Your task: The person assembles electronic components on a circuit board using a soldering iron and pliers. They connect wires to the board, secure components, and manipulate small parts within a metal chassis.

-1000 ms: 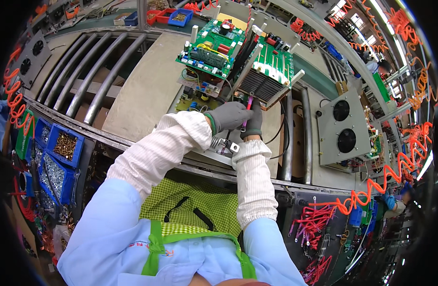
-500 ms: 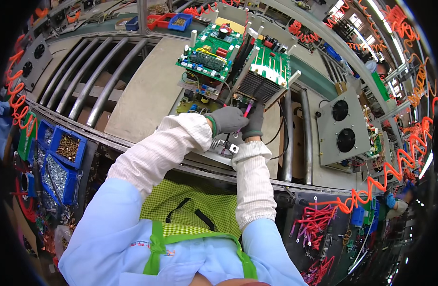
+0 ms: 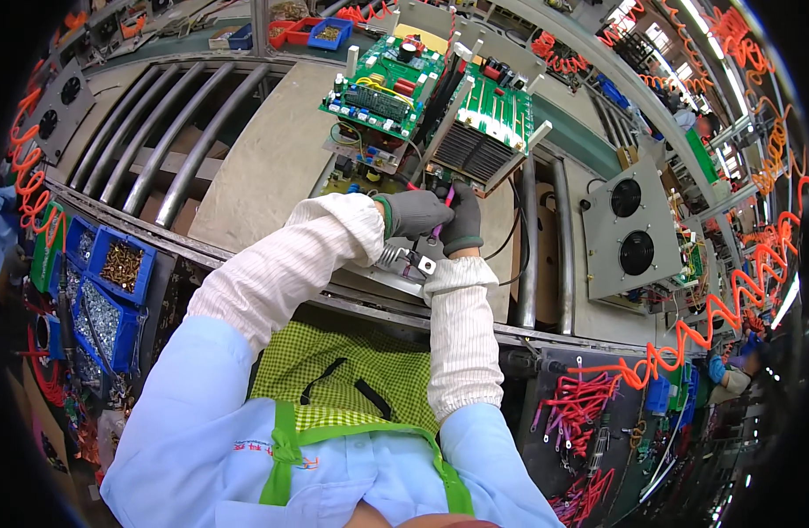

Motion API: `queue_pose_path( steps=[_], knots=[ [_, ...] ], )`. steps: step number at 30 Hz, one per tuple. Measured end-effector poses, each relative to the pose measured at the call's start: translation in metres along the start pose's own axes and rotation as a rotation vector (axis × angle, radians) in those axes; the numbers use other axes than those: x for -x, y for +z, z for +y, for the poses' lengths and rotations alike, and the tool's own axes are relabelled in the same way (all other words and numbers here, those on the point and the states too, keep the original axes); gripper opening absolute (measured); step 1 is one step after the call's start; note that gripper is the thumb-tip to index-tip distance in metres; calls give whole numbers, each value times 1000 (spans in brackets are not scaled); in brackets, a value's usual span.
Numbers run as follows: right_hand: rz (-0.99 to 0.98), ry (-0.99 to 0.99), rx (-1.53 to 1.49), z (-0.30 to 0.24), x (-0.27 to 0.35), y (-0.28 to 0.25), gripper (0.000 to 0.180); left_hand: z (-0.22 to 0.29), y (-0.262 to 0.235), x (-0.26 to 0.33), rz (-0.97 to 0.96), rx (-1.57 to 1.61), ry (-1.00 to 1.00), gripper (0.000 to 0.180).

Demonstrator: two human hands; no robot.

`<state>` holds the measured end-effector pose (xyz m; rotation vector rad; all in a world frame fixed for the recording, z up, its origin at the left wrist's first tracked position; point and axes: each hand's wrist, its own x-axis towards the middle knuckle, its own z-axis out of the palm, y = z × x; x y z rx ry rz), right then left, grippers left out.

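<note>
Both my hands wear grey gloves and meet at the low front of an open electronics unit with green circuit boards (image 3: 388,72) and a dark finned heatsink (image 3: 471,158). My left hand (image 3: 415,214) is closed, its fingertips on a short pink cable (image 3: 447,195) with a metal ring lug (image 3: 436,232) at its lower end. Right against the cable, my right hand (image 3: 462,222) is curled under the heatsink. What its fingers grip is partly hidden. Below the hands, a metal bracket (image 3: 426,265) sticks out at the unit's front edge.
Metal rollers (image 3: 200,145) flank the board under the unit. At right stands a grey panel with two black fans (image 3: 627,198). Blue bins of screws (image 3: 123,264) sit at left. Several pink cables (image 3: 580,405) lie at lower right, beside a coiled orange hose (image 3: 677,352).
My right hand has drawn back slightly from under the heatsink and curled beside the pink cable. My left hand has shifted a little, and the cable now stands more upright between the hands.
</note>
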<state>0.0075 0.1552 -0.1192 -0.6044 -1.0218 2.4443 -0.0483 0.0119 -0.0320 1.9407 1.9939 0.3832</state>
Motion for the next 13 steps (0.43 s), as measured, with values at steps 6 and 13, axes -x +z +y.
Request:
queue_pose_path(
  steps=[6,13],
  knots=[
    [63,-113,192,-2,10,4,24,1,2,0,-81,76,-93,21],
    [20,-172,327,5,-10,-10,22,-12,13,-11,-99,504,-485,44]
  ],
)
